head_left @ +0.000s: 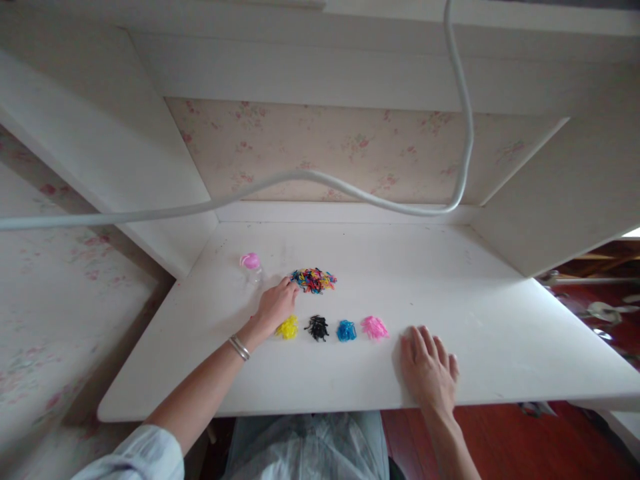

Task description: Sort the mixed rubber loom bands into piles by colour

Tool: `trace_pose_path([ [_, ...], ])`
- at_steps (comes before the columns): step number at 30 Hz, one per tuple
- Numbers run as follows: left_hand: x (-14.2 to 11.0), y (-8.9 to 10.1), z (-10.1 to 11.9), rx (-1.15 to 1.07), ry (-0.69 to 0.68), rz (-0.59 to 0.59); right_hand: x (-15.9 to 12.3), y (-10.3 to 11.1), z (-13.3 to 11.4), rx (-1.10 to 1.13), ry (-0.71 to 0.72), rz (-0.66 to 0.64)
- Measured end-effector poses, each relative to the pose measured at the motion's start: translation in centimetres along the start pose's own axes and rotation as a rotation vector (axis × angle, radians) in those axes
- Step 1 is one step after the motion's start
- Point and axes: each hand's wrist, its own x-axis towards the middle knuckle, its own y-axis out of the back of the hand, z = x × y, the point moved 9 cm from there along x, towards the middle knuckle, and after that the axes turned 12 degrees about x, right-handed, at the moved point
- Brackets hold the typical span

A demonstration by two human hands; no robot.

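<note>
A heap of small mixed-colour rubber bands lies on the white tabletop. At its left edge is my left hand, its fingers bent together; whatever is between the fingertips is hidden. Nearer to me, a row of sorted piles runs left to right: yellow bands, partly beside my left wrist, then black bands, blue bands and pink bands. My right hand rests flat on the table near the front edge, right of the pink pile, with its fingers stretched and holding nothing.
A small clear container with a pink top lies left of the mixed heap. A white cable hangs across the view, above the tabletop. White side panels and a flowered back wall enclose the desk.
</note>
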Motion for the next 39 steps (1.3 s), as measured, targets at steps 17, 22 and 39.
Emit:
trace_pose_path([
  [17,0.2,0.0,-0.3,0.039,0.009,0.016,-0.2,0.3,-0.2,0.038,0.015,-0.014],
  [22,-1.2,1.2,0.9,0.025,-0.071,0.024,-0.3,0.2,-0.1,0.019,0.023,-0.012],
  [39,0.3,1.4,17.6,-0.138,-0.357,-0.104,-0.3,0.5,-0.4,0.001,0.025,-0.003],
])
